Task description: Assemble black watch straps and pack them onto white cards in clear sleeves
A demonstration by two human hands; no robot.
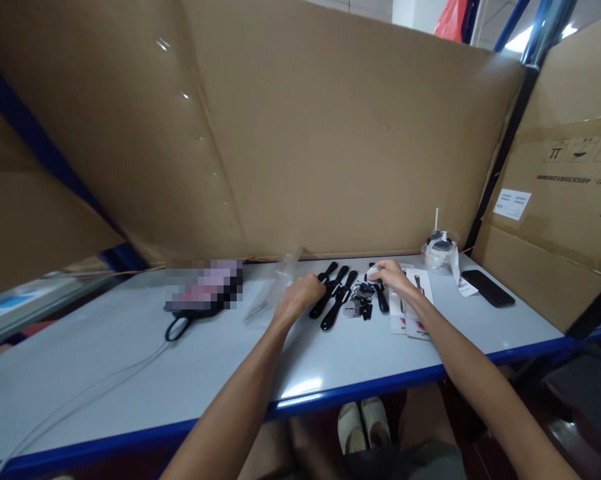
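Observation:
Several long black handle-like pieces [339,310] lie side by side on the table, their exact kind not clear. My left hand [304,295] is at their left end, fingers curled together by the upper pieces; what they grip, if anything, is hidden. To the right, my right hand [391,275] pinches a small whitish piece [373,272] above another black handle [382,300]. Between the hands sits a small pile of black and clear parts [363,303]. Printed cards [420,327] lie under and beside my right wrist. A clear plastic bag [270,300] rests beside my left hand.
A dark case with a loop strap [179,327] lies left, with a pale cable [105,370] running off. A black phone [489,288] and a lidded cup in plastic [439,252] stand right. Cardboard [340,133] walls the back; a large carton [545,220] is at right.

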